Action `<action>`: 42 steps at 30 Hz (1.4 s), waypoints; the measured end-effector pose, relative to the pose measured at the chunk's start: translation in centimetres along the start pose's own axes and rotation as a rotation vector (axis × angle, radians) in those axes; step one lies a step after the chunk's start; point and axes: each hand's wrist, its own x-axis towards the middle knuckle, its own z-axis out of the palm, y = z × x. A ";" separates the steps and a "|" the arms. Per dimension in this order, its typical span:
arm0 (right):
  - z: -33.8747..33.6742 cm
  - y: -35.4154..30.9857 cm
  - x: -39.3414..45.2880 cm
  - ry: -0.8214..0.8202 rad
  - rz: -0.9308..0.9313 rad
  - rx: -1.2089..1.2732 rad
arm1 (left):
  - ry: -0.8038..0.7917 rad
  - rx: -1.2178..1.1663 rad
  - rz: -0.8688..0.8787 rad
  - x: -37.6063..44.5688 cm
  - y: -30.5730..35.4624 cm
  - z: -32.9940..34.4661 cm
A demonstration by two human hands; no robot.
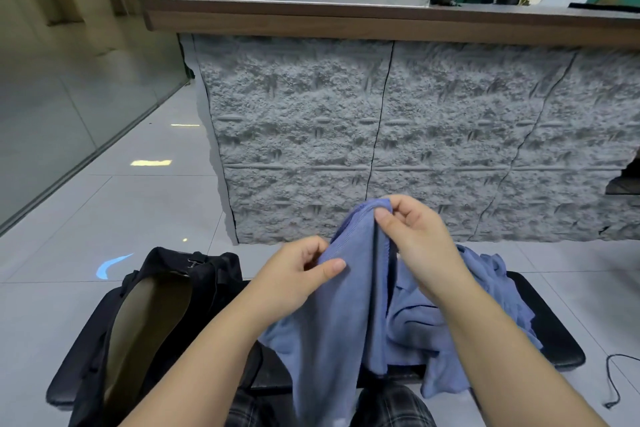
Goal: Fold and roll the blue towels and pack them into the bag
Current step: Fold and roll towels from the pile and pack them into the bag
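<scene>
Left hand point(301, 274) and right hand point(412, 236) each pinch the raised blue towel point(343, 305), long axis hanging downward; open black bag point(152, 308) lies left of left grip

Both bare forearms reach forward from the lower edge of the view, converging on the lifted blue towel point(349, 295). The left hand point(298, 274) pinches the towel's left edge, thumb on top and fingers curled behind. The right hand point(412, 236), higher up, pinches the towel's top fold between thumb and bent fingers, knuckles turned outward.
</scene>
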 end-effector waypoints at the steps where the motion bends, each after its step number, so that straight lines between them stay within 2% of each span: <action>1: -0.3 -0.1 0.2 0.021 0.012 0.021 | 0.004 0.129 -0.004 0.2 -0.5 0.0; 3: -0.8 -0.6 0.7 0.056 0.034 0.105 | -0.050 0.372 -0.055 0.6 -1.5 -0.5; 7: -2.6 -1.5 1.5 0.104 0.055 0.166 | -0.290 0.768 -0.249 0.6 -3.7 -0.9; 9: -3.6 -1.8 1.8 0.123 0.062 0.199 | -0.325 0.851 -0.321 0.4 -5.0 -1.0; 14: -5.6 -0.1 2.1 0.168 0.078 0.093 | -0.241 0.942 -0.384 -0.1 -6.8 -1.4; 17: -7.0 1.6 2.3 0.233 0.080 0.035 | -0.168 1.040 -0.346 0.2 -7.3 -2.3; 24: -8.9 5.3 2.1 0.297 0.132 -0.124 | 0.077 1.082 -0.259 1.3 -7.6 -4.6; 27: -9.0 5.9 1.8 0.295 0.123 -0.267 | 0.153 1.143 -0.270 1.3 -7.3 -5.5; 29: -9.2 6.1 1.6 0.298 0.098 -0.414 | 0.247 1.199 -0.200 1.1 -7.0 -5.9; 31: -9.5 6.4 1.4 0.299 0.081 -0.506 | 0.389 1.187 -0.102 0.7 -6.8 -6.2; 33: -9.7 6.7 1.3 0.312 0.091 -0.534 | 0.449 1.147 -0.103 0.4 -6.5 -6.4; 36: -9.8 7.2 1.4 0.319 0.135 -0.583 | 0.405 1.065 -0.133 0.3 -5.8 -7.1; 40: -9.8 8.0 1.3 0.295 0.207 -0.561 | 0.384 0.703 -0.072 -0.3 -5.3 -7.7; 42: -9.6 8.0 1.2 0.328 0.200 -0.546 | 0.433 0.572 -0.068 -0.6 -5.3 -7.7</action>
